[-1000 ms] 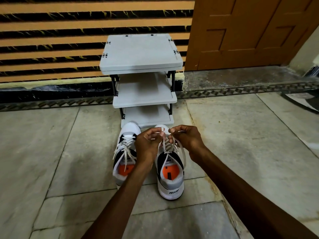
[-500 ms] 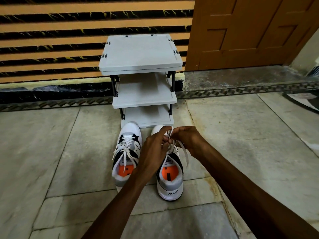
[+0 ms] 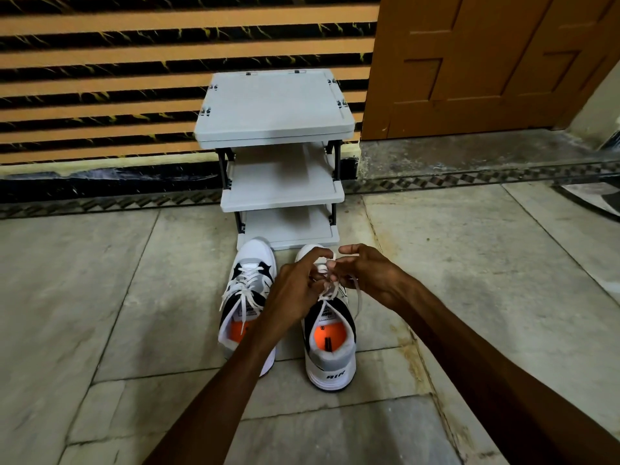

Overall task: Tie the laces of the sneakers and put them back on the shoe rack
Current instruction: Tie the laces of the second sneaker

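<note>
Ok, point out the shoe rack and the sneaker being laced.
shoe rack [image 3: 275, 109], head view, bare top shelf.
right-side sneaker [image 3: 330, 365], head view, grey heel below the orange insole.

The floor [image 3: 100, 313] is laid with large pale grey stone slabs, stained and worn, with dark joints between them. A grey plastic three-tier shoe rack [image 3: 275, 109] on black uprights stands on it against the striped wall, its shelves bare. Just in front of the rack's lowest shelf, two white, grey and black sneakers with orange insoles sit side by side on the slabs, toes toward the rack: the left sneaker [image 3: 246, 297] and the right sneaker [image 3: 330, 350].
</note>
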The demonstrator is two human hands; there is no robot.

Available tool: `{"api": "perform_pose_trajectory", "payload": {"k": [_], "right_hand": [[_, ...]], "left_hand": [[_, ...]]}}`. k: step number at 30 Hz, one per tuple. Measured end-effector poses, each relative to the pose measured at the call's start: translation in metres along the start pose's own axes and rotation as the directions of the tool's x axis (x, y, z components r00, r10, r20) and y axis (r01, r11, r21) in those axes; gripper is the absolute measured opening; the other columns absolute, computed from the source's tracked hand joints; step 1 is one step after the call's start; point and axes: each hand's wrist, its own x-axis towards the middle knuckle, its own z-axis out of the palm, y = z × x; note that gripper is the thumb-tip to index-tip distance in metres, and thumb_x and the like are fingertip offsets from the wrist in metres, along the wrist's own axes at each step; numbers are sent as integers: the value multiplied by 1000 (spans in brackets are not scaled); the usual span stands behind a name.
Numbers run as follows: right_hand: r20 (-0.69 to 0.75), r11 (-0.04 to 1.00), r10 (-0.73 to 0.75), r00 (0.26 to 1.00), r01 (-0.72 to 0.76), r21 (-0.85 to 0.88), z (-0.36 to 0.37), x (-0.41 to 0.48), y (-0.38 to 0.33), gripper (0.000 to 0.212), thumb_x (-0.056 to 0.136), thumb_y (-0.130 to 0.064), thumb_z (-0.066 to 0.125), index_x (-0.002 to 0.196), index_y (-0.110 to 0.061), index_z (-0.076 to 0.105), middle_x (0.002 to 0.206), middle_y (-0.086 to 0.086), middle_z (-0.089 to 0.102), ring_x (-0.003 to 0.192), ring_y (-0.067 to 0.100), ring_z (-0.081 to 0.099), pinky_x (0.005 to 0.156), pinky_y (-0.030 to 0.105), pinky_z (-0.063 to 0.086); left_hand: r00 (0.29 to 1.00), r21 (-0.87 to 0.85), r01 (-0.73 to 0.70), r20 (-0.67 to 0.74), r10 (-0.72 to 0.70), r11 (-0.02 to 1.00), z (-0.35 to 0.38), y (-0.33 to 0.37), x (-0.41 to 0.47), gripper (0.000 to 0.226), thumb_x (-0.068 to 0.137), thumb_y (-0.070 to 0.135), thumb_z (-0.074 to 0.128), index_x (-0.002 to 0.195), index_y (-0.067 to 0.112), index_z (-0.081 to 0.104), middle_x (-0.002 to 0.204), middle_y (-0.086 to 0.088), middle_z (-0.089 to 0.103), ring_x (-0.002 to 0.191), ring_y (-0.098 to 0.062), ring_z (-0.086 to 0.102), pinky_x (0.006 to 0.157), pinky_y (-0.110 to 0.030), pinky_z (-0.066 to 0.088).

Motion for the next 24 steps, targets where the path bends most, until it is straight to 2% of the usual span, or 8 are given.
{"api": "perform_pose_trajectory", "payload": {"k": [3,6,9,12,14,16,20,24], "right_hand": [[-31,998,-19,999,16,-67,3,-1,-4,54,82,-4,74,126,-8,43,100,15,66,74,19,65,68,26,52],[-66,940,-103,992,75,-334,5,-4,-10,52,76,1,77,114,-13,44,92,11,68,75,20,65,64,29,54],[-44,743,-319,947,221,-632,11,-6,-10,59,65,1,84,105,-15,42,76,3,69,64,14,63,61,29,55],[89,471,-495,864,353,-808,17,-11,-3,52,70,-4,80,104,-17,42,77,5,70,62,18,65,54,30,51],[145,360,-551,822,390,-848,20,-14,2,44,77,-5,74,103,-20,42,83,6,69,66,22,65,55,31,52],[170,307,-585,793,410,-859,23,-16,5,40,78,-6,71,101,-22,42,87,5,68,70,23,64,58,33,55],[227,218,-627,745,448,-867,23,-17,9,26,77,-7,65,92,-18,47,83,5,67,71,28,60,60,36,52],[274,161,-644,714,476,-865,21,-18,12,24,76,-6,64,90,-17,49,86,3,64,72,26,58,61,36,49]], "left_hand": [[999,27,37,0,-37,999,-2,4,5,41,88,12,62,117,37,51,91,1,70,81,-16,69,73,-30,58],[997,14,69,41,-69,998,-5,6,4,34,86,7,62,107,31,51,76,8,61,69,-11,63,59,-20,50],[992,2,92,90,-92,996,-8,3,6,43,82,2,63,101,32,39,76,1,64,69,-19,66,58,-29,52],[985,-25,145,102,-142,989,-9,1,9,48,82,-1,61,103,28,29,78,-6,67,67,-22,65,61,-36,53],[977,-77,196,103,-188,978,-10,2,9,45,83,-4,58,106,23,29,77,-8,66,66,-21,63,54,-27,48],[958,-183,281,105,-265,942,-10,2,9,40,85,-3,58,108,19,33,74,-6,64,64,-20,62,55,-24,46],[866,-457,497,201,-458,738,-10,1,10,18,91,-5,51,103,8,54,71,-8,65,64,-19,63,64,-31,52],[799,-516,598,313,-514,614,-13,7,13,26,98,4,39,93,12,63,66,-7,62,55,-13,54,52,-21,43]]}}
